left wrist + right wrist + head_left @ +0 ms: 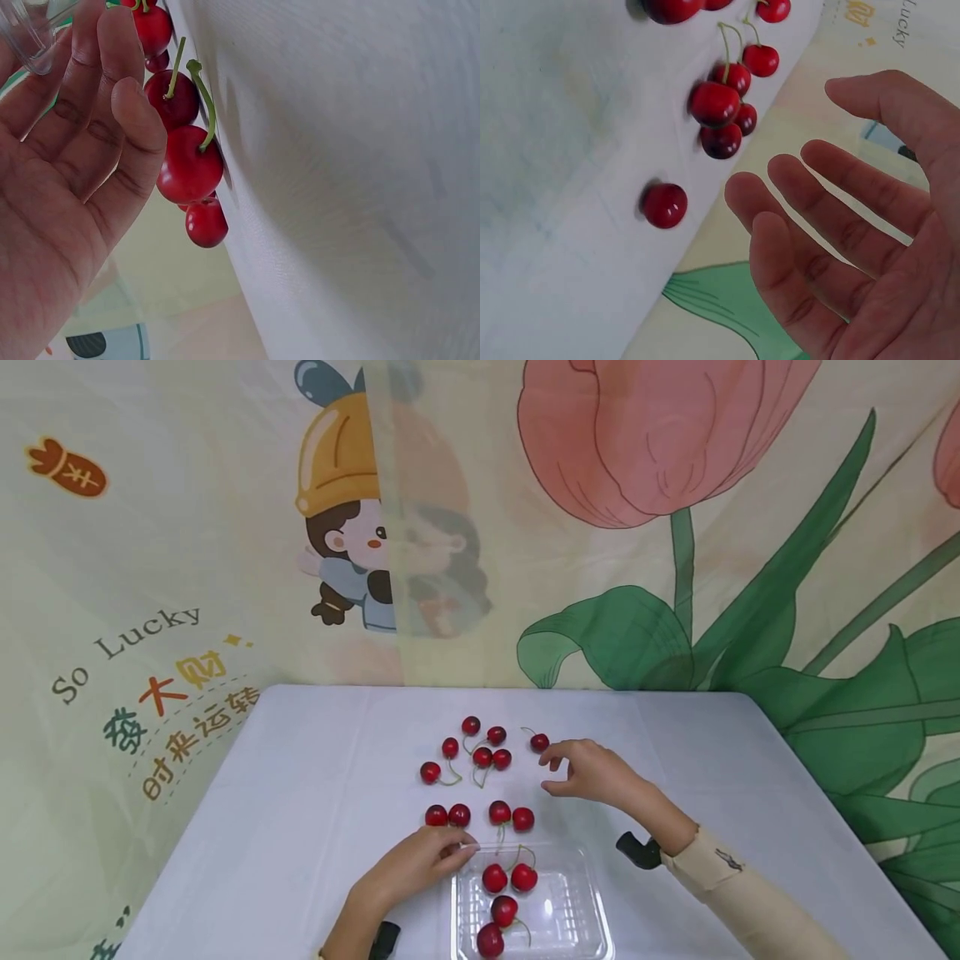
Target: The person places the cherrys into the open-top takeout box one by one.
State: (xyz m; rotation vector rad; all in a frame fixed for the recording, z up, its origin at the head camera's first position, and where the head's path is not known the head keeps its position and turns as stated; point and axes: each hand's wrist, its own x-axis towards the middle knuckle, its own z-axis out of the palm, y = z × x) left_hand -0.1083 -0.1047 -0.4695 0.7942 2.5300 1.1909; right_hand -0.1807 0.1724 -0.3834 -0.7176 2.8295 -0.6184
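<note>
My left hand (420, 862) holds the far left corner of a clear plastic box (555, 906), thumb and fingers at its rim. Several red cherries (504, 910) with green stems lie in the box. Over the table's right side, my right hand (600, 772) hovers with loosely bent fingers and nothing in them. Close to its fingertips, apart from them, lies a single dark red cherry (539, 742); the right wrist view shows this cherry (664, 205) beyond the fingers. Two cherries (191, 161) sit just past the left fingers in the left wrist view.
A loose group of cherries (482, 757) lies farther back on the white tablecloth (315, 793). Another pair of cherries (522, 819) is just behind the box. A printed curtain (450, 652) hangs behind the table's far edge.
</note>
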